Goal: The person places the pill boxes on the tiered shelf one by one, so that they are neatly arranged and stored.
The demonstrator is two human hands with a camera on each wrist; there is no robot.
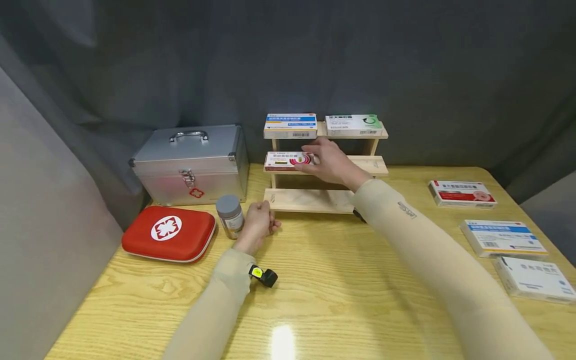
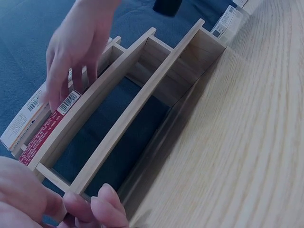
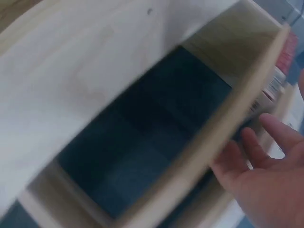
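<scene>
In the head view my left hand (image 1: pixel 258 222) grips the left front corner of a stepped wooden display rack (image 1: pixel 310 201). The left wrist view shows its curled fingers (image 2: pixel 108 206) at the end of the lowest board. On the middle step lies a red-and-white medicine box (image 1: pixel 281 160), near the left end. My right hand (image 1: pixel 330 160) holds this box around its right end, thumb in front and index finger over the top. In the right wrist view the other fingers (image 3: pixel 254 147) hang loosely past the box end, and the thumb is mostly cut off.
On the top step lie a blue-and-white box (image 1: pixel 290 126) and a green-and-white box (image 1: pixel 353 125). A silver case (image 1: pixel 193 170), red first-aid pouch (image 1: pixel 168 234) and grey-lidded jar (image 1: pixel 231 217) stand left. Right are a red-striped box (image 1: pixel 463 194), blue-striped box (image 1: pixel 504 238) and white box (image 1: pixel 535 280).
</scene>
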